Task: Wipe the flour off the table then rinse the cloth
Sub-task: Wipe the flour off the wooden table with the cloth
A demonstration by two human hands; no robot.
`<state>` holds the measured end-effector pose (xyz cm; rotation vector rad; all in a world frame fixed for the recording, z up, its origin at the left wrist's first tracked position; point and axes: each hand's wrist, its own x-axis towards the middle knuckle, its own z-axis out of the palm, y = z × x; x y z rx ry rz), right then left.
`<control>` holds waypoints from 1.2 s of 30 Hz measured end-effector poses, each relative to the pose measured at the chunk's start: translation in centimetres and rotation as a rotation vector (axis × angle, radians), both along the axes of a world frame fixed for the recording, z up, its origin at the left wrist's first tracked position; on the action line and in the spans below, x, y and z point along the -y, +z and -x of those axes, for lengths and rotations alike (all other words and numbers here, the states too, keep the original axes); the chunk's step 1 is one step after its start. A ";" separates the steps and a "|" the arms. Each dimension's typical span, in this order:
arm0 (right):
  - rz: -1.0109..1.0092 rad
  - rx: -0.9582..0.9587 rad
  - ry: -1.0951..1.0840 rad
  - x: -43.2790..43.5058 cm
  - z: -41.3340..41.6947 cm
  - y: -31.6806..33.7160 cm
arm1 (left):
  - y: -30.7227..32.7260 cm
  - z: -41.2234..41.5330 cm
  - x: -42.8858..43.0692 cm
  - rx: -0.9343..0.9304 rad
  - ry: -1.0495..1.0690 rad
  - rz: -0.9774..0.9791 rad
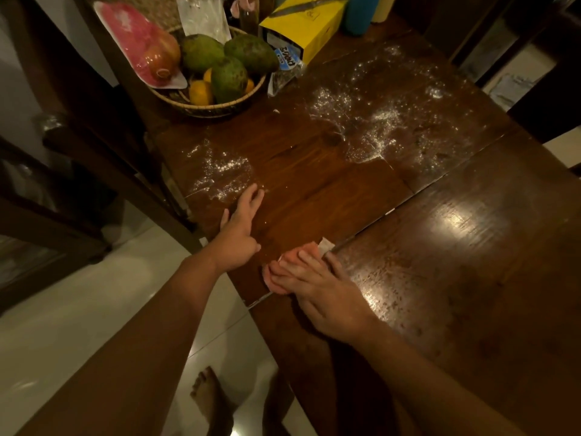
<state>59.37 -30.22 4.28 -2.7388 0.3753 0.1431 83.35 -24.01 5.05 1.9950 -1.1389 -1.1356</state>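
Right hand [317, 291] presses cloth [292, 265] on table [471, 278].

Right hand [323, 294] hides most of the cloth [309, 247].

Wooden table [471, 278] with flour [377, 121], cloth [309, 246], fruit basket [220, 110]

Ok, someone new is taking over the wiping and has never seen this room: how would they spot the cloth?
Find the dark wooden table, then its near left edge. The cloth lies flat there under the fingers of the right hand. It is the only salmon-pink thing on the bare wood, well short of the flour patches.
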 end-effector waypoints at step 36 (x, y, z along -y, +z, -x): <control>0.066 -0.019 -0.512 2.4 -0.7 0.0 | -1.6 -2.2 -4.5 0.657 -0.270 0.045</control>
